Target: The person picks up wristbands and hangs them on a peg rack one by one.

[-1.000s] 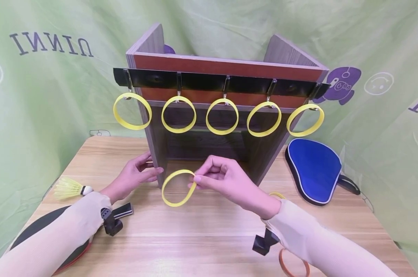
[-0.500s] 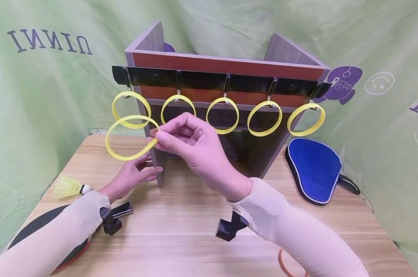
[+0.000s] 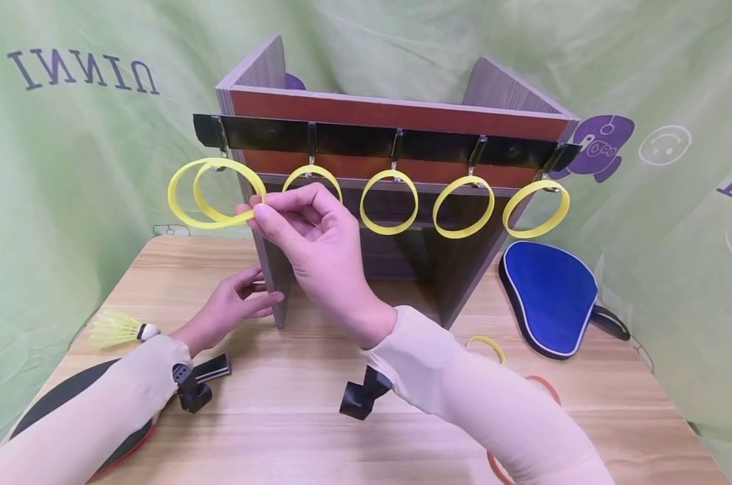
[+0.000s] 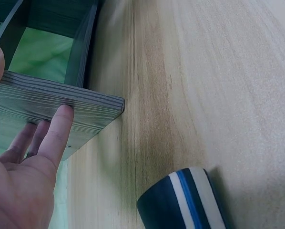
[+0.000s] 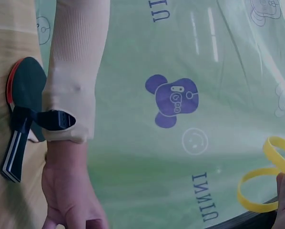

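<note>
Head view: the right grip (image 3: 319, 246) pinches a yellow ring (image 3: 171, 192) near the leftmost hook (image 3: 222, 136), ideally lightly so it won't bend, while the left grip (image 3: 231, 308) rests unclenched against the stand (image 3: 372, 113).

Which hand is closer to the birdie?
Left. The left hand is a little right of the birdie, touching the stand; the right hand is higher and farther right, pinching a ring.

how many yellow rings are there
7: five rings hanging from the black rail, one ring in the right hand, another ring on the table, partly behind the sleeve; more may be hidden.
</note>
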`<state>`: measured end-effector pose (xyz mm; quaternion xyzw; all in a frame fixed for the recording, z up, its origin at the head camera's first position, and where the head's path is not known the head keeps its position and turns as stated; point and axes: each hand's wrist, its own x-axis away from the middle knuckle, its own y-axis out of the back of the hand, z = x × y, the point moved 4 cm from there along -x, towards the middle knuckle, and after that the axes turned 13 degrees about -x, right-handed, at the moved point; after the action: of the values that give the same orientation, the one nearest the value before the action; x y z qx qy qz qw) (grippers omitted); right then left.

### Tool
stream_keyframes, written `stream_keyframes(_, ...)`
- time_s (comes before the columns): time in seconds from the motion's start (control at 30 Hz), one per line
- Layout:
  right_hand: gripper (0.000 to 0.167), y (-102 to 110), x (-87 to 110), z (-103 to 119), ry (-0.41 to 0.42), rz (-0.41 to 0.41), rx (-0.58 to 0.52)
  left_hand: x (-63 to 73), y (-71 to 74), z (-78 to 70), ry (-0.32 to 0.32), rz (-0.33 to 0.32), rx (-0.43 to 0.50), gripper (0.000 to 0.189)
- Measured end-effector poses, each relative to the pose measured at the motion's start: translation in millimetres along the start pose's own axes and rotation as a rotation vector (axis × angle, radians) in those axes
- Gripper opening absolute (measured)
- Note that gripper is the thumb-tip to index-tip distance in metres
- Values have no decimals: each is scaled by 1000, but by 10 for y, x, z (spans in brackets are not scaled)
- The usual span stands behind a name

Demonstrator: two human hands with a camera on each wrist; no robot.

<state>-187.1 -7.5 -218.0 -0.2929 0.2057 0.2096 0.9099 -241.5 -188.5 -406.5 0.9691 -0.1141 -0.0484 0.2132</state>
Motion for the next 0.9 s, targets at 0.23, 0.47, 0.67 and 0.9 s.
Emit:
stream_keyframes(0.23, 17, 7, -15, -112, -26, -33, 39, 3, 1, 1, -8, -6, -4, 70)
stream_keyframes(0.47, 18, 40, 3, -153, -43, -33, 128, 1, -4, 0, -14, -6, -8, 66)
stream_keyframes(0.67, 15, 58, 3, -160, -55, -26, 145, -1, 1, -12, -18, -1, -16, 65)
stream_keyframes(0.9, 16, 76, 18, -172, -81, -46, 177, 15, 0, -22, -15, 3, -30, 66)
